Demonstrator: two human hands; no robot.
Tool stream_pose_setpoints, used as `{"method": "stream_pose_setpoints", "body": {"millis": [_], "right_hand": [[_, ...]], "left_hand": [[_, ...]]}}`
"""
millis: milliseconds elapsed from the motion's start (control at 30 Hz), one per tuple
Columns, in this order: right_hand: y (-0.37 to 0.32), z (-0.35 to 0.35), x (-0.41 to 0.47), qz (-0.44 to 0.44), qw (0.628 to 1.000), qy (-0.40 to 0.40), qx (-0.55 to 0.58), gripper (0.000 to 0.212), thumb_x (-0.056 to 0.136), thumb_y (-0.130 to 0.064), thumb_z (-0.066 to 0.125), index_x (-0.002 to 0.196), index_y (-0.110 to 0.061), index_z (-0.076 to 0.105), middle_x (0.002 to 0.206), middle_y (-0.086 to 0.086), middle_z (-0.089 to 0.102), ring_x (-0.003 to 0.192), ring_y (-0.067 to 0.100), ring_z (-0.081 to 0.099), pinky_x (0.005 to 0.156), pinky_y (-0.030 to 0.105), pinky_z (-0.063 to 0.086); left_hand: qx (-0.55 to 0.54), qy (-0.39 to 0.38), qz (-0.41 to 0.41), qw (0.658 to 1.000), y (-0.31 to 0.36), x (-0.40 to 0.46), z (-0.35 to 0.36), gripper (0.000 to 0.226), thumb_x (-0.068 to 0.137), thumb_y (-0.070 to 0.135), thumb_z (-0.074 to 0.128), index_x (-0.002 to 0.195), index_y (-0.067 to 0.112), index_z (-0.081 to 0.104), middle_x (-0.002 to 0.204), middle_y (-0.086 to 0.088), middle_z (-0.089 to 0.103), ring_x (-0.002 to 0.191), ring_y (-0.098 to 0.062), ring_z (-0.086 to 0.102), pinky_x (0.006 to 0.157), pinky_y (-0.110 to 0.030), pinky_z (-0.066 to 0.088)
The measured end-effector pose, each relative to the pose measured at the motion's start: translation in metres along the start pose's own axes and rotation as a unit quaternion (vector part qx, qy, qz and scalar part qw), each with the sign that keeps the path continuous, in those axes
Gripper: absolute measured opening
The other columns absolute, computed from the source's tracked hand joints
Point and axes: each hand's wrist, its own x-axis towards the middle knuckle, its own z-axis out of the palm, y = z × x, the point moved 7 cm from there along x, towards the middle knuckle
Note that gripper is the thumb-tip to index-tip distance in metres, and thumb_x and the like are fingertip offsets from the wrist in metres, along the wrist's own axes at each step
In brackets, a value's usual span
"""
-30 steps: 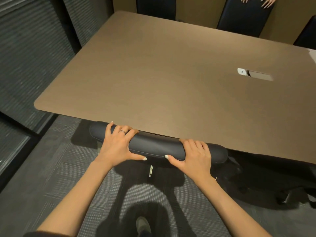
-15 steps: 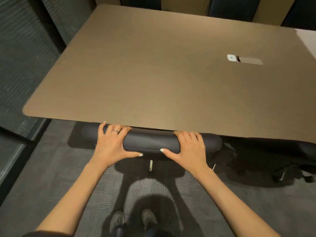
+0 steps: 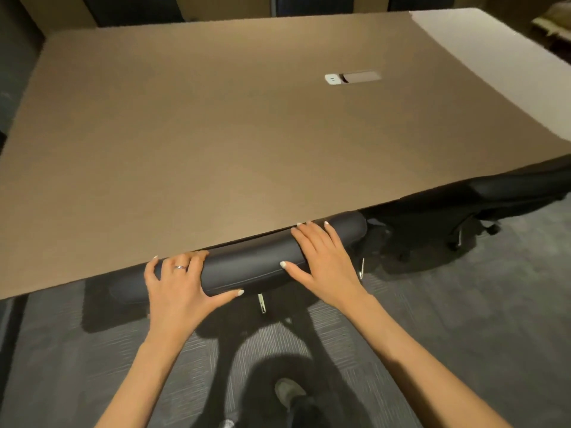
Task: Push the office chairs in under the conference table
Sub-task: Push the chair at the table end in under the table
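Observation:
A black office chair's padded backrest top (image 3: 247, 267) shows just below the near edge of the brown conference table (image 3: 200, 143); the seat is hidden under the tabletop. My left hand (image 3: 179, 288) grips the left part of the backrest, thumb underneath, a ring on one finger. My right hand (image 3: 324, 261) lies over the right part, fingertips touching the table edge. A second black office chair (image 3: 482, 199) sits tucked at the table's edge to the right.
A white power socket and cable hatch (image 3: 352, 77) are set in the tabletop. Dark chair backs (image 3: 136, 7) line the far side. Grey carpet (image 3: 463, 304) covers the floor around me, and my shoe (image 3: 287, 390) shows below.
The backrest has slid closer under the table edge. The view has swung right, so the table edge now slopes up to the right. Both hands kept their hold.

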Motion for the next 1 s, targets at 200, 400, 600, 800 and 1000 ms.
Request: {"method": "stream_pose_setpoints", "body": {"millis": [200, 400, 600, 800, 1000], "right_hand": [[-0.012, 0.0, 0.002, 0.087, 0.996, 0.004, -0.01, 0.068, 0.092, -0.055, 0.026, 0.133, -0.005, 0.047, 0.139, 0.013, 0.048, 0.134, 0.027, 0.034, 0.114, 0.042, 0.007], [-0.025, 0.006, -0.004, 0.14, 0.989, -0.025, -0.027, 0.08, 0.087, -0.059, 0.004, 0.145, -0.007, 0.025, 0.153, 0.01, 0.026, 0.143, 0.024, 0.009, 0.114, 0.039, -0.003], [-0.047, 0.012, -0.008, 0.181, 0.98, -0.072, -0.043, 0.073, 0.094, -0.058, 0.018, 0.148, -0.009, 0.014, 0.157, 0.009, 0.012, 0.143, 0.028, -0.003, 0.114, 0.046, -0.003], [-0.085, 0.019, -0.01, 0.176, 0.979, -0.089, -0.044, 0.071, 0.095, -0.055, 0.024, 0.148, -0.01, 0.01, 0.158, 0.007, 0.009, 0.143, 0.029, -0.006, 0.115, 0.05, 0.001], [-0.099, 0.019, -0.025, 0.181, 0.976, -0.116, -0.031, 0.068, 0.098, -0.047, 0.029, 0.149, -0.013, 0.001, 0.159, 0.004, -0.001, 0.143, 0.025, -0.01, 0.116, 0.047, 0.007]], "left_hand": [[-0.004, -0.019, 0.035, 0.999, -0.003, 0.004, 0.001, 0.091, 0.062, 0.083, 0.041, 0.107, 0.007, 0.062, 0.094, -0.014, 0.064, 0.086, -0.034, 0.057, 0.089, -0.051, 0.036], [-0.005, -0.02, 0.051, 0.998, -0.001, 0.003, 0.0, 0.087, 0.063, 0.08, 0.042, 0.105, 0.006, 0.061, 0.094, -0.016, 0.063, 0.085, -0.035, 0.056, 0.085, -0.05, 0.037], [-0.014, -0.029, 0.083, 0.996, -0.002, 0.002, 0.0, 0.082, 0.065, 0.074, 0.046, 0.109, 0.006, 0.058, 0.093, -0.016, 0.063, 0.086, -0.035, 0.057, 0.082, -0.049, 0.038], [-0.033, -0.04, 0.14, 0.989, -0.008, 0.001, 0.001, 0.076, 0.063, 0.051, 0.078, 0.119, 0.006, 0.054, 0.1, -0.018, 0.063, 0.091, -0.037, 0.058, 0.08, -0.051, 0.04], [-0.037, -0.039, 0.155, 0.986, -0.006, -0.002, -0.001, 0.076, 0.06, 0.038, 0.084, 0.118, 0.0, 0.053, 0.099, -0.024, 0.062, 0.088, -0.042, 0.057, 0.078, -0.053, 0.04]]}}
